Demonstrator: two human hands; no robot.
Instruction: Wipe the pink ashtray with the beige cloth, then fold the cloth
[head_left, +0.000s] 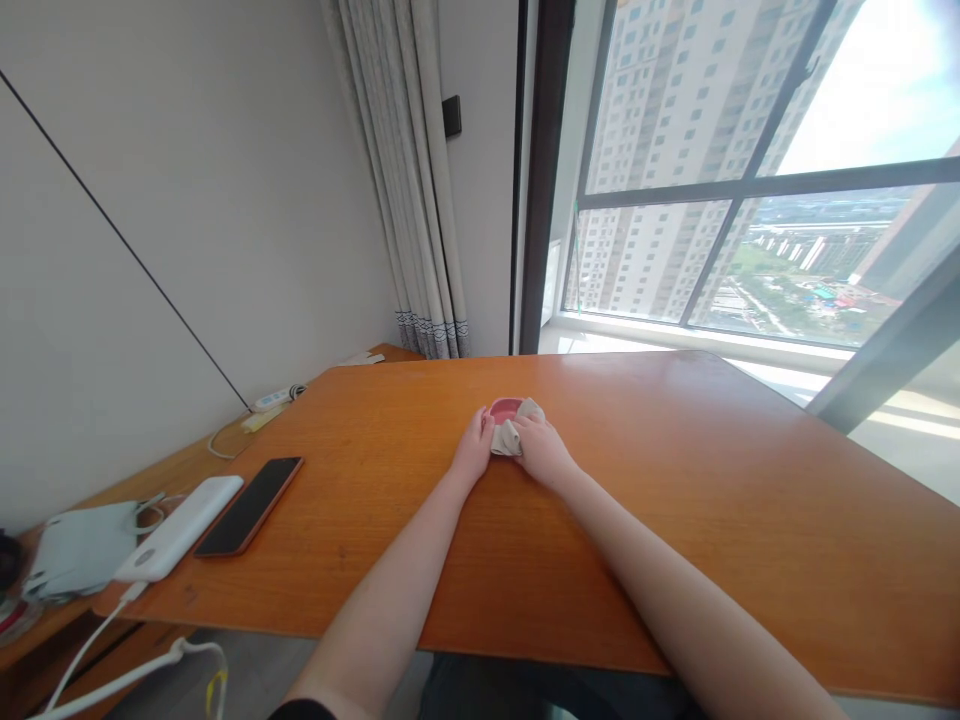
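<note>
A small pink bowl (504,408) is between my hands over the middle of the wooden table. My left hand (473,447) grips its left side, with the fingers partly hidden behind the rim. In my right hand (541,447) is a pale, off-white cloth (506,438), bunched over the bowl's near and right sides. The right fingers press the cloth against the bowl. Much of the bowl's outside is covered by the cloth and the hands.
On the table's left lie a dark phone (251,506) and a white power bank (180,527) with a cable plugged in. Beyond them are a pale folded pouch (84,550) and a power strip (279,398) near the wall. A large window (660,250) is at the right.
</note>
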